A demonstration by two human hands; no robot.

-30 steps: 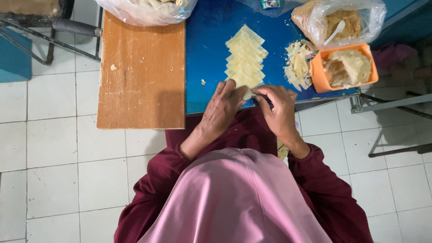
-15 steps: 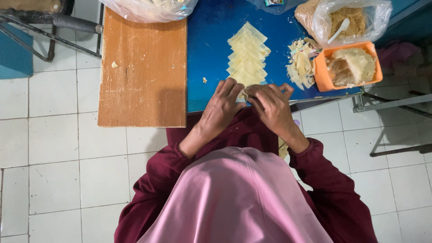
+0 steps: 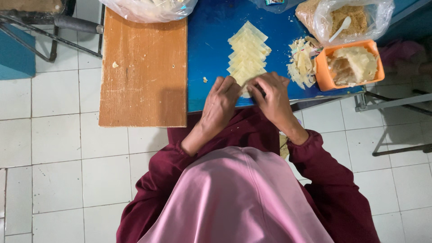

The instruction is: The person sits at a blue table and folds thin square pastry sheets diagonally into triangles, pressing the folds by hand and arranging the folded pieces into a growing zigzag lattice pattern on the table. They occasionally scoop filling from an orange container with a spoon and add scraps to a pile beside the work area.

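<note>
Pinching one pale wrapper (image 3: 245, 92) between two hands, left hand (image 3: 220, 101), right hand (image 3: 272, 96), roughly six wrappers (image 3: 247, 51) stacked.

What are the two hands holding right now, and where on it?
Both the left hand and right hand pinch the nearest pale dough wrapper at the near end of the row, by its edges.

At the far right of my blue table (image 3: 211, 40) sits a clear plastic bag (image 3: 346, 18) of brown crumbs with a white spoon (image 3: 338, 28) inside, just behind the orange tub (image 3: 322, 72). Another clear bag (image 3: 148, 8), holding pale pieces, lies at the far end of the wooden board (image 3: 144, 67). A small colourful packet (image 3: 273, 2) peeks in at the top edge, mostly cut off.
</note>
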